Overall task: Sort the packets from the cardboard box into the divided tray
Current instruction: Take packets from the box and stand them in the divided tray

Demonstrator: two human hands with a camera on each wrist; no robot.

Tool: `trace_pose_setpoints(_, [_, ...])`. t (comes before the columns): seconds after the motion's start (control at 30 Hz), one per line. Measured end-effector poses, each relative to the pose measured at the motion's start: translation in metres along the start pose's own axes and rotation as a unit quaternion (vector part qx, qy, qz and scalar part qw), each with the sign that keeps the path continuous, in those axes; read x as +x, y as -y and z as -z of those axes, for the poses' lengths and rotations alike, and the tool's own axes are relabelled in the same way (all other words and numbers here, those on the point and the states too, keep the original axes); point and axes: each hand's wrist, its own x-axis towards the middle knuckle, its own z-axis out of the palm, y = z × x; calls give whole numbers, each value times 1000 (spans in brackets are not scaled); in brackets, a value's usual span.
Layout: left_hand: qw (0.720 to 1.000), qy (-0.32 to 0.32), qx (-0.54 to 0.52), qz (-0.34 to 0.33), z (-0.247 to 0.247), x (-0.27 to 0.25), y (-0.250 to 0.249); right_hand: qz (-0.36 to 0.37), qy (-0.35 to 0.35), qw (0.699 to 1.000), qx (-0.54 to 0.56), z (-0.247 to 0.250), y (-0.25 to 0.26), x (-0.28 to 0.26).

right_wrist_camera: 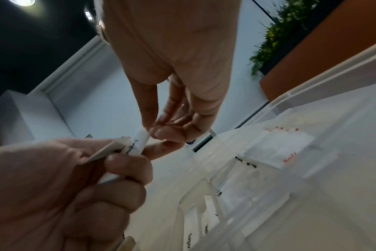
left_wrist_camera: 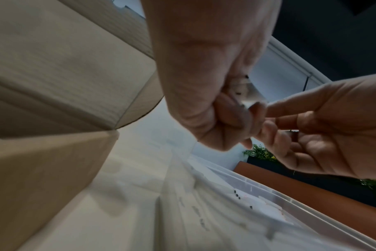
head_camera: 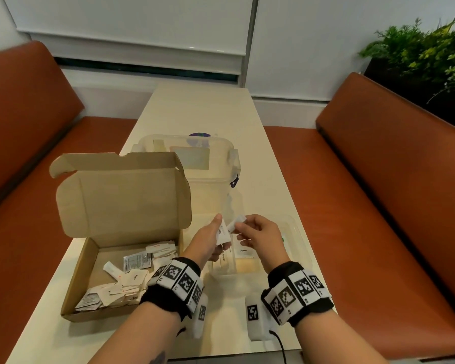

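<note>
An open cardboard box (head_camera: 82, 271) stands at the left of the table with several white packets (head_camera: 132, 279) in it. To its right lies the clear divided tray (head_camera: 297, 237), with a pepper packet (head_camera: 243, 252) and sugar packets (head_camera: 225, 258) in its compartments. Above the tray my left hand (head_camera: 217, 228) grips a small bundle of white packets (head_camera: 223, 235). My right hand (head_camera: 243, 229) pinches the end of a stick packet (head_camera: 237, 222) that still sits in that bundle. In the right wrist view the thumb and finger pinch the stick packet (right_wrist_camera: 140, 141), and a salt packet (right_wrist_camera: 279, 147) lies in the tray (right_wrist_camera: 311, 169).
A clear lidded container (head_camera: 210, 164) stands just behind the box and tray. The box lid (head_camera: 121, 195) stands upright close to my left hand. Orange benches (head_camera: 394, 206) run along both sides of the narrow table, and a plant (head_camera: 426, 53) sits at the back right.
</note>
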Motion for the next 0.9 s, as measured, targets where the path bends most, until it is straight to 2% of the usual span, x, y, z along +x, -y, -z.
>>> trace_pose_setpoints(0.1, [996, -33, 39, -67, 3, 5, 1, 2, -27, 999, 25, 3, -1, 3])
trace_pose_setpoints(0.23, [978, -119, 64, -156, 5, 9, 0, 15, -68, 998, -3, 11, 1, 12])
trace_pose_setpoints(0.37, [953, -180, 157, -188, 4, 10, -2, 3, -115, 992, 53, 16, 4, 20])
trace_pose_setpoints(0.47, [954, -168, 184, -168, 2, 9, -3, -9, -119, 989, 92, 17, 2, 20])
trace_pose_setpoints(0.63, [937, -94, 289, -171, 3, 3, -2, 5, -87, 996, 37, 16, 5, 20])
trace_pose_setpoints(0.73, [948, -64, 268, -157, 1, 2, 1, 11, -73, 997, 25, 10, 11, 22])
trace_pose_setpoints(0.9, [960, -82, 234, -132, 2, 1, 2, -20, -36, 999, -18, -4, 4, 19])
